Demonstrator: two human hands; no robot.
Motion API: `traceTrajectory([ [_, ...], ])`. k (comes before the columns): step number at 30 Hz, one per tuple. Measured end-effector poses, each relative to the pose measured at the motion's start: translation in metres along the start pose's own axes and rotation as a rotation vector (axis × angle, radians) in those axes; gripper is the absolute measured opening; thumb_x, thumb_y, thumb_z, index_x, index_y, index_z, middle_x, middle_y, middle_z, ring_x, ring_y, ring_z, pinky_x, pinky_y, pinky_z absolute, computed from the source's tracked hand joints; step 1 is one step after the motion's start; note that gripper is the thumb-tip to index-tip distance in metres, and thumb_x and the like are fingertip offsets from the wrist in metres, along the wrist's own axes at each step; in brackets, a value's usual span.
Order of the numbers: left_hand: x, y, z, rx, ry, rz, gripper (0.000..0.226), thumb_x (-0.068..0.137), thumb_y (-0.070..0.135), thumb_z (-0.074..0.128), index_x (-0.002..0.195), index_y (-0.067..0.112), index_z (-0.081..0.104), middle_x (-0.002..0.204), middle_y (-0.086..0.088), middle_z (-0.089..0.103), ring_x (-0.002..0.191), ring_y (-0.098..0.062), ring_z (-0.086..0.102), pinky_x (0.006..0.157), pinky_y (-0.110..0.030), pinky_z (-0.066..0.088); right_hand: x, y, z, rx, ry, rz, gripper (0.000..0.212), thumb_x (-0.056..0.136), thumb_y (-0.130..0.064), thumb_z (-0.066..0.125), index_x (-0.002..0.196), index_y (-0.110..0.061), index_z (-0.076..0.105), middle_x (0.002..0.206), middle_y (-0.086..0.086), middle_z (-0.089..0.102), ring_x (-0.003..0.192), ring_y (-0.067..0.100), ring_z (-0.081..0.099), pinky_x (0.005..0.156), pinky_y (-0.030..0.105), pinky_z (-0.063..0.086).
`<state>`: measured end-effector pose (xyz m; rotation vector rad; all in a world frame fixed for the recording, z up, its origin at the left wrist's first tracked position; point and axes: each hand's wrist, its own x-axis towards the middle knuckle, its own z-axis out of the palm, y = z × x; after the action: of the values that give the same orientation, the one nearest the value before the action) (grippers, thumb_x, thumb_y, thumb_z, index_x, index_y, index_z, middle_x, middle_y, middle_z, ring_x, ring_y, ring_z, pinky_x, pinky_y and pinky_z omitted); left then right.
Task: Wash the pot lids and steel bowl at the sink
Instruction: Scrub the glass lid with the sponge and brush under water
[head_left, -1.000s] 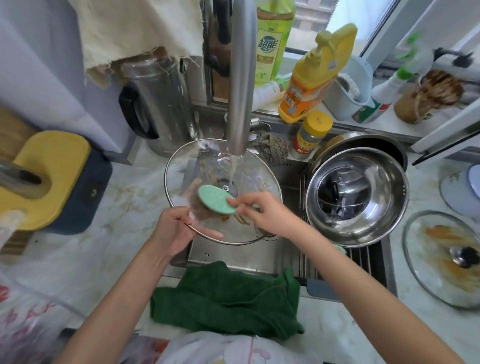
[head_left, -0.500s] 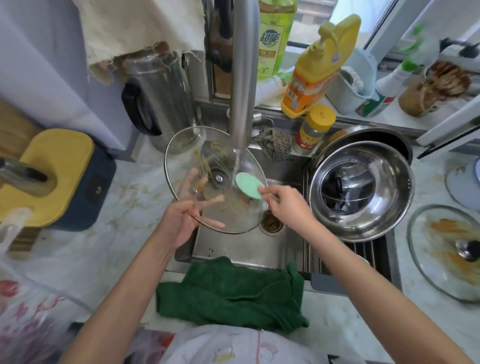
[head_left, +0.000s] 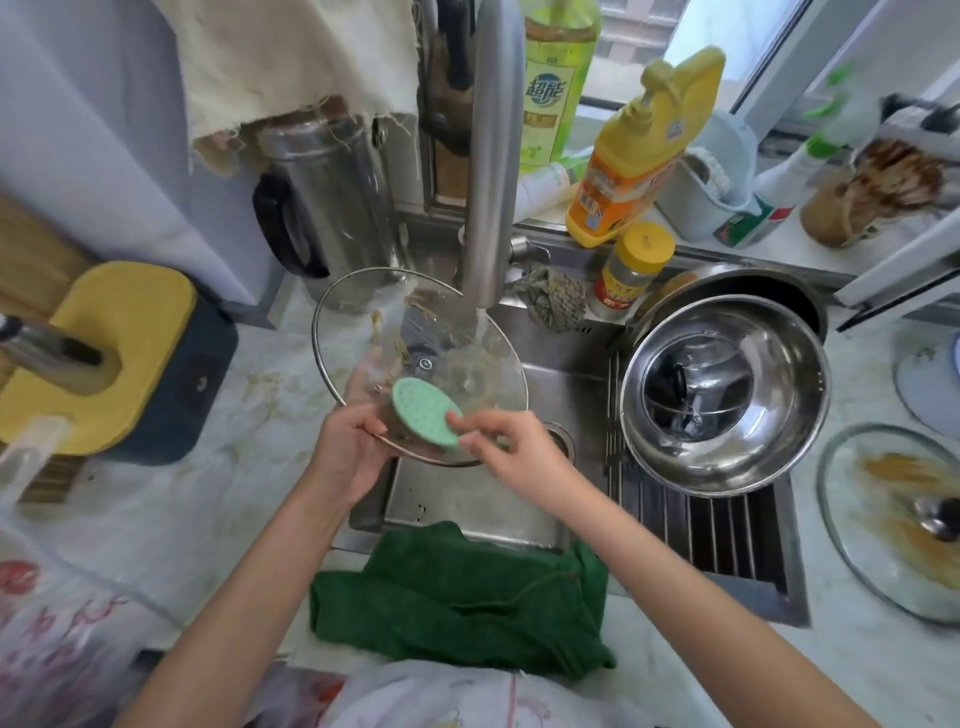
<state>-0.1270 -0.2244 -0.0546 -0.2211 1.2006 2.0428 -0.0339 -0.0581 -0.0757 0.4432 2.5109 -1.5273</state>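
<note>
The left hand (head_left: 353, 452) grips the near rim of the dirty glass lid (head_left: 363, 322). The lid tilts over the sink (head_left: 467, 499), under water from the tap (head_left: 491, 156). The right hand (head_left: 511, 447) pinches a green scrubber (head_left: 426, 418) against the lid. From the lid, the steel bowl (head_left: 724, 395) sits at 3 o'clock. A second dirty lid (head_left: 893, 525) lies farther right on the counter (head_left: 260, 415). A green cloth (head_left: 457, 592) hangs at 6 o'clock. A steel jug (head_left: 327, 192) stands at 11 o'clock and a yellow bottle (head_left: 639, 156) at 1 o'clock.
</note>
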Motion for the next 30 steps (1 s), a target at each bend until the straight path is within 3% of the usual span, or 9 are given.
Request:
traceTrajectory([
  [6, -0.011, 0.003, 0.002, 0.015, 0.013, -0.022, 0.1, 0.048, 0.006, 0.045, 0.146, 0.008, 0.028, 0.13, 0.001, 0.047, 0.096, -0.035, 0.069, 0.063, -0.069, 0.05, 0.03, 0.029, -0.045, -0.205, 0.216, 0.197, 0.025, 0.092, -0.017, 0.061, 0.114, -0.017, 0.071, 0.114, -0.001, 0.07, 0.096, 0.018, 0.068, 0.081, 0.026, 0.05],
  [10, -0.007, 0.003, -0.008, -0.066, 0.02, -0.044, 0.062, 0.037, 0.006, 0.052, 0.098, 0.013, 0.059, 0.121, -0.011, 0.06, 0.112, -0.047, 0.056, 0.058, -0.07, 0.051, 0.013, 0.008, -0.015, -0.149, -0.01, -0.016, 0.025, 0.091, -0.019, 0.062, 0.114, -0.021, 0.071, 0.114, -0.006, 0.069, 0.091, 0.009, 0.067, 0.081, 0.027, 0.051],
  [13, -0.013, 0.003, -0.01, -0.051, 0.009, -0.071, 0.096, 0.041, 0.006, 0.05, 0.137, 0.019, 0.047, 0.142, -0.01, 0.046, 0.113, -0.05, 0.056, 0.059, -0.065, 0.054, 0.037, 0.022, -0.041, -0.271, 0.164, 0.116, 0.025, 0.093, -0.024, 0.059, 0.115, -0.025, 0.07, 0.115, -0.006, 0.069, 0.074, 0.01, 0.066, 0.067, 0.027, 0.051],
  [15, -0.019, 0.003, -0.003, 0.021, -0.032, -0.08, 0.106, 0.039, 0.009, 0.054, 0.143, 0.021, 0.038, 0.151, -0.026, 0.027, 0.111, -0.047, 0.06, 0.062, -0.068, 0.052, 0.052, 0.027, -0.05, -0.265, 0.282, 0.215, 0.025, 0.092, -0.025, 0.06, 0.114, -0.023, 0.071, 0.114, 0.0, 0.071, 0.09, 0.018, 0.068, 0.077, 0.032, 0.053],
  [17, -0.02, 0.004, -0.003, 0.053, -0.031, -0.073, 0.101, 0.035, 0.01, 0.059, 0.136, 0.014, 0.046, 0.149, -0.034, 0.02, 0.111, -0.048, 0.059, 0.061, -0.069, 0.052, 0.048, 0.015, -0.027, -0.128, 0.211, 0.158, 0.024, 0.092, -0.018, 0.061, 0.113, -0.017, 0.071, 0.114, 0.002, 0.07, 0.1, 0.021, 0.066, 0.088, 0.034, 0.052],
  [21, -0.02, 0.008, -0.012, -0.058, -0.043, -0.067, 0.088, 0.018, 0.015, 0.079, 0.105, 0.016, 0.072, 0.135, -0.017, 0.047, 0.119, -0.056, 0.048, 0.059, -0.068, 0.051, 0.023, 0.012, -0.017, -0.141, 0.003, 0.004, 0.025, 0.091, -0.016, 0.06, 0.114, -0.019, 0.071, 0.116, -0.008, 0.069, 0.091, 0.019, 0.069, 0.085, 0.031, 0.054],
  [24, -0.03, 0.006, -0.009, 0.027, -0.063, -0.147, 0.13, 0.027, 0.012, 0.075, 0.148, 0.002, 0.029, 0.151, -0.039, 0.007, 0.114, -0.052, 0.056, 0.065, -0.066, 0.054, 0.039, 0.027, -0.052, -0.306, 0.197, 0.153, 0.026, 0.093, -0.019, 0.059, 0.115, -0.019, 0.07, 0.118, -0.001, 0.069, 0.089, 0.023, 0.068, 0.08, 0.028, 0.052],
  [26, -0.031, 0.004, -0.01, 0.008, -0.093, -0.17, 0.15, 0.024, 0.017, 0.079, 0.149, -0.007, -0.001, 0.144, -0.047, 0.007, 0.114, -0.048, 0.058, 0.066, -0.054, 0.059, 0.041, 0.025, -0.058, -0.312, 0.22, 0.147, 0.025, 0.092, -0.02, 0.06, 0.115, -0.018, 0.071, 0.119, 0.0, 0.068, 0.102, 0.02, 0.066, 0.087, 0.03, 0.05],
  [30, -0.026, 0.0, -0.025, -0.066, -0.117, -0.107, 0.126, 0.024, 0.015, 0.08, 0.143, 0.024, 0.041, 0.15, -0.015, 0.036, 0.116, -0.049, 0.055, 0.072, -0.08, 0.039, 0.0, 0.018, -0.06, -0.426, -0.061, 0.118, 0.026, 0.092, -0.026, 0.061, 0.116, -0.024, 0.07, 0.121, 0.0, 0.067, 0.101, 0.018, 0.066, 0.087, 0.031, 0.051],
])
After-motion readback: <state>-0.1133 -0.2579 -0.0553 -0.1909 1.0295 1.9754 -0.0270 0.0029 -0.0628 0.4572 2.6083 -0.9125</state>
